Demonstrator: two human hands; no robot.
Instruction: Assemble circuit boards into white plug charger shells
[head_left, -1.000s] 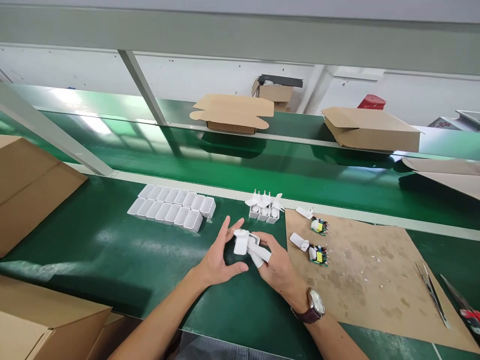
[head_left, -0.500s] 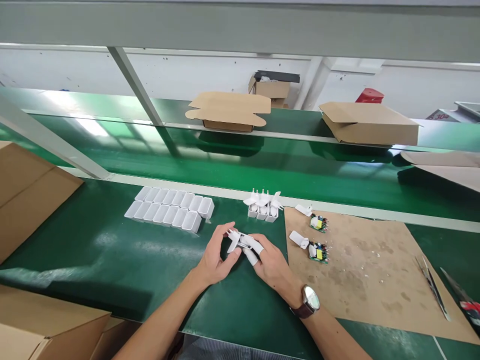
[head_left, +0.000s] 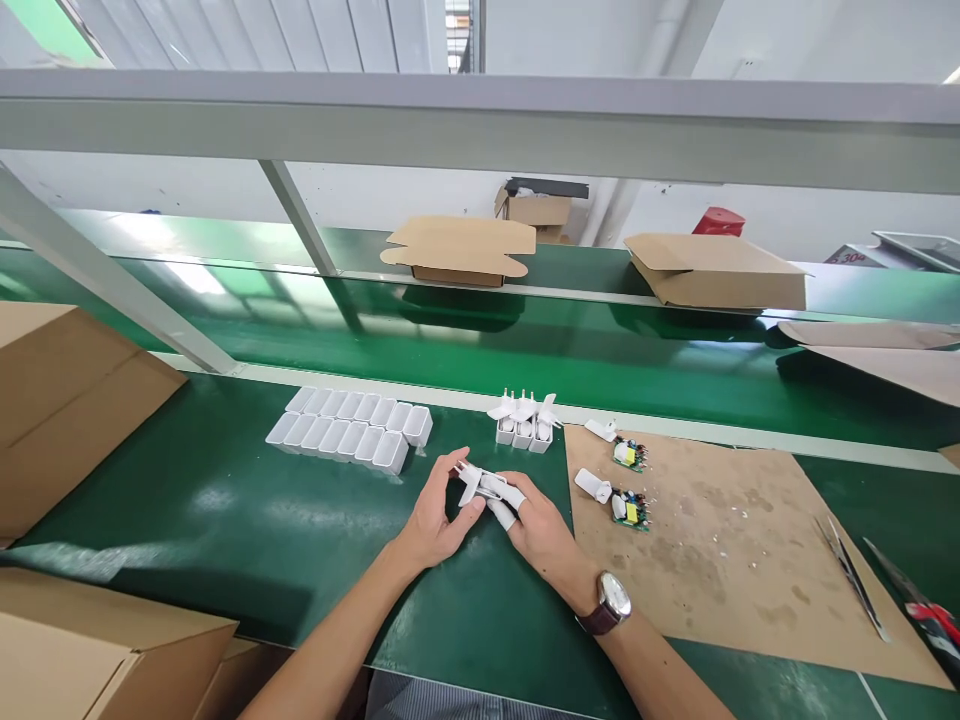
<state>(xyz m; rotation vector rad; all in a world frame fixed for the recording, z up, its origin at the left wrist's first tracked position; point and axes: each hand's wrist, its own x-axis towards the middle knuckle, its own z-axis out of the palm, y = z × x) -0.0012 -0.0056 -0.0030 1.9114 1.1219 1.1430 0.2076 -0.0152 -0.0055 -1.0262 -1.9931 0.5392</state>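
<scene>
Over the green bench, both hands meet on a white plug-type charger part [head_left: 471, 480] with pins pointing to the upper left. My left hand [head_left: 433, 525] grips its pin end between thumb and fingers. White covers sit on two fingertips of my right hand [head_left: 546, 535], which is closed on the other end and hides much of it. Just beyond the hands stand several white charger housings [head_left: 523, 435] with plug pieces on top. Rows of open white housings [head_left: 341, 430] lie to the left. On the right are two circuit boards [head_left: 630, 508], each joined to a white plug piece [head_left: 593, 486].
A brown cardboard sheet [head_left: 720, 580] on the right bears tweezers [head_left: 855, 575], with red-handled scissors [head_left: 926, 605] at its edge. Cardboard boxes [head_left: 75, 390] flank the left side. Behind runs a green conveyor belt [head_left: 420, 345] below a shelf with flat boxes [head_left: 716, 270].
The camera has tipped upward, so more of the wall and frame shows and the bench items sit slightly lower. Both hands keep nearly the same hold on the plug part.
</scene>
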